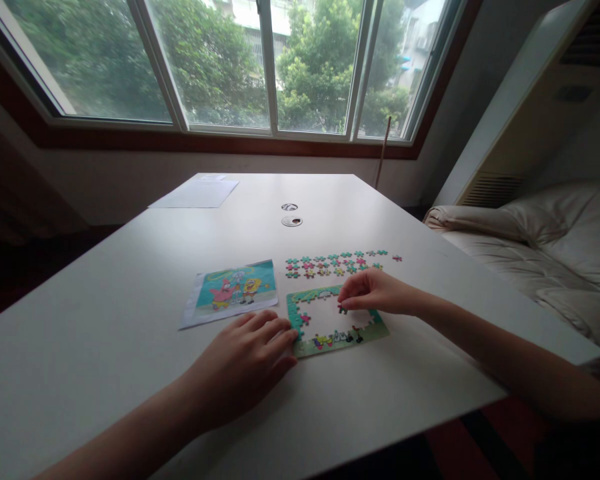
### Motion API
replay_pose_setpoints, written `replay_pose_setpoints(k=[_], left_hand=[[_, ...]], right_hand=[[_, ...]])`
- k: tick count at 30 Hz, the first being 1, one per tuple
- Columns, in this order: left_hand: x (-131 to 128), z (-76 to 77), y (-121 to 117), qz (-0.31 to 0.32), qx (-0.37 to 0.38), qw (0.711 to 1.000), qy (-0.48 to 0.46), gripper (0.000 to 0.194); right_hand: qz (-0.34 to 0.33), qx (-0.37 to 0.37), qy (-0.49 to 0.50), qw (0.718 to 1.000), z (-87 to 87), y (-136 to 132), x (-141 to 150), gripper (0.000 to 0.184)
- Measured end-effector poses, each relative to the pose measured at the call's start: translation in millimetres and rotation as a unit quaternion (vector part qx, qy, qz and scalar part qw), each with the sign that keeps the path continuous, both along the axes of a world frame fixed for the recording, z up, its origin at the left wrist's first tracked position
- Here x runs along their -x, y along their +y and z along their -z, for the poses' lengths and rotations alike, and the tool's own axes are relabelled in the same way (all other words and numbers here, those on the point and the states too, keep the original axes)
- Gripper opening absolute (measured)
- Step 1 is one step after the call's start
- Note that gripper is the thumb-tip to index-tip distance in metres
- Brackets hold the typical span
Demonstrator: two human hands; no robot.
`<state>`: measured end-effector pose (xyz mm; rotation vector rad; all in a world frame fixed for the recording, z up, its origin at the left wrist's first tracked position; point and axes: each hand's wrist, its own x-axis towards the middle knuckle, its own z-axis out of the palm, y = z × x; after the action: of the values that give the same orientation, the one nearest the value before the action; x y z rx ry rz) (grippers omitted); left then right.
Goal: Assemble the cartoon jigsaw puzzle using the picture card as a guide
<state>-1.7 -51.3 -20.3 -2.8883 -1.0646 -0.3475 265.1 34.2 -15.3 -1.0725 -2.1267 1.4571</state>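
A jigsaw puzzle (305, 348) lies on the white table, its green and teal border joined around a bare pale middle. One pink piece (305, 320) sits inside the border at the left. My right hand (375, 291) is over the puzzle's upper right, thumb and fingers pinching a small dark pink puzzle piece (343, 308) above the bare middle. My left hand (253, 350) rests at the puzzle's left edge, fingers stretched out and fingertips touching the border. Behind the puzzle, loose puzzle pieces (321, 259) are laid out in rows, some hidden by my right hand.
Left of the puzzle lies a picture sheet (237, 288) with cartoon figures. A white paper (195, 193) is at the table's far left. Two round grommets (292, 221) are set in the white table (130, 287). A padded sofa (540, 227) stands to the right, below windows.
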Motion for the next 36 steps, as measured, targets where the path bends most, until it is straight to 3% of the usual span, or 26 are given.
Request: replay_pose_setpoints(k=[4,16,27,36], left_hand=[[1,1.3,0,0.003,-0.004,1.0,0.002,0.019],[0,1.1,0,-0.001,-0.006,1.0,0.003,0.019],[0,2.5,0,0.002,-0.019,1.0,-0.001,0.019],[0,3.1,0,-0.003,-0.004,1.0,0.009,0.02]], right_hand=[[-0.029,-0.086,-0.032,0.995,-3.8,-8,5,0.026],[-0.043,-0.108,-0.04,0.992,8.2,-15,16,0.026],[-0.042,-0.317,-0.093,0.943,10.1,-20,21,0.013],[-0.049,-0.325,-0.097,0.94,11.1,-19,19,0.015]])
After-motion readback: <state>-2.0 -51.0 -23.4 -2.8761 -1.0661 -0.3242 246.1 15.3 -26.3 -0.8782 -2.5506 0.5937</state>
